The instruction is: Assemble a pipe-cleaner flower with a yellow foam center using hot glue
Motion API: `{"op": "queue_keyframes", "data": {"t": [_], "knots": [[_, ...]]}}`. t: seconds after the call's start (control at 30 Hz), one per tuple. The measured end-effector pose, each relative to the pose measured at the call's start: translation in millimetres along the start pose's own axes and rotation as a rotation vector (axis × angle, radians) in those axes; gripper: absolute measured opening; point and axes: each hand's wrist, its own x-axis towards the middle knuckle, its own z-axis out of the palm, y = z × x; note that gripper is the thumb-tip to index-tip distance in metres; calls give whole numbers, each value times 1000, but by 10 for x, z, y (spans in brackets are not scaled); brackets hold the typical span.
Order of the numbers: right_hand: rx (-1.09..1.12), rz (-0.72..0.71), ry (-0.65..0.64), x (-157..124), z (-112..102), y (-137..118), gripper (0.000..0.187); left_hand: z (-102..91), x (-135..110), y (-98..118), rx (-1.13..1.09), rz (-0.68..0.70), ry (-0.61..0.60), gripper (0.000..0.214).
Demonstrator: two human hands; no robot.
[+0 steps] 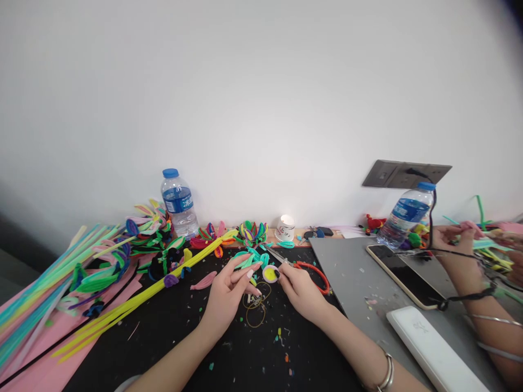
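My left hand [231,288] is closed in a pinch, thumb against fingers; what it holds, if anything, is too small to make out. Teal pipe-cleaner petals [255,256] lie right behind its fingertips. Between the thumb and fingers of my right hand [302,294] is a small round disc [270,274] with a pale rim and yellow middle, a dark bit at its right edge. Red-handled scissors [322,277] lie just behind and right of that hand. Thin gold-coloured loops [255,321] rest on the black mat [196,348] below both hands.
Yellow pipe cleaners [155,288] and other coloured bundles [53,277] lie left. Along the wall stand a water bottle [180,204], a paper cup [285,228] and a tilted bottle [406,215]. A phone [404,275] and white box [433,348] lie right, near another person's hands [457,245].
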Motion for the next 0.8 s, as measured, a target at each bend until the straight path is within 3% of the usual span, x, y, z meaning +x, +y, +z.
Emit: {"op": "queue_keyframes", "data": {"t": [0.47, 0.8], "knots": [[-11, 2, -3, -5, 16, 18, 18, -15, -9, -3, 53, 20, -60, 46], [-18, -3, -3, 0, 13, 24, 18, 6, -7, 27, 69, 0, -30, 47]]}}
